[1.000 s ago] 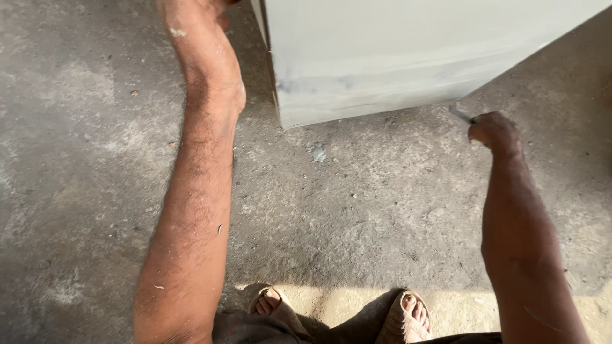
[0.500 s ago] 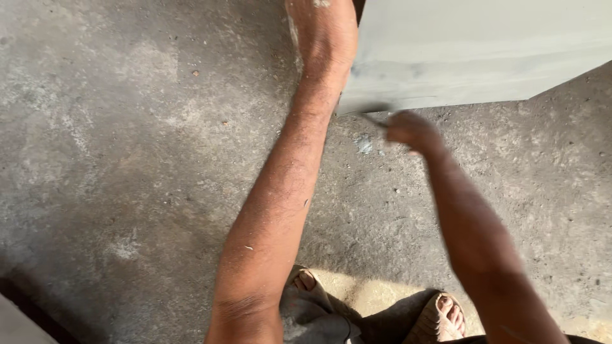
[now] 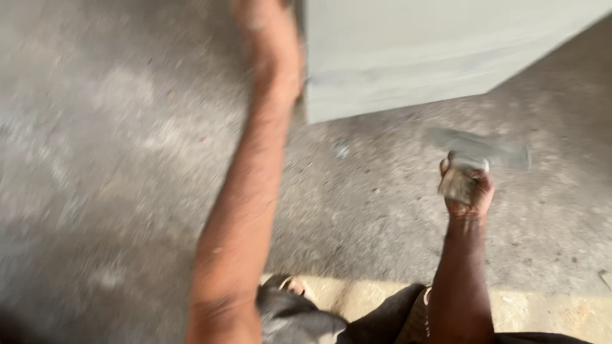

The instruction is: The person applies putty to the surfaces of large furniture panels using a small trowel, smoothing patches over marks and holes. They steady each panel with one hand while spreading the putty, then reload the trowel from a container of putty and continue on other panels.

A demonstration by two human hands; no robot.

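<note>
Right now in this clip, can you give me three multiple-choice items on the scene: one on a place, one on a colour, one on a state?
1. Where is the left hand?
A. On the left edge of the pale slab
B. Flat on the concrete floor
C. On the person's knee

2. What colour is the slab?
A. Red
B. Pale grey
C. Black

3. What state is the right hand in?
A. Open and empty
B. Resting on the slab
C. Shut on a flat-bladed tool

Answers:
1. A, the hand lies along the slab's left side, at the top of the view.
2. B, its face is light grey.
3. C, the fist is closed round the handle and the blurred blade sticks out above it, clear of the slab.
</note>
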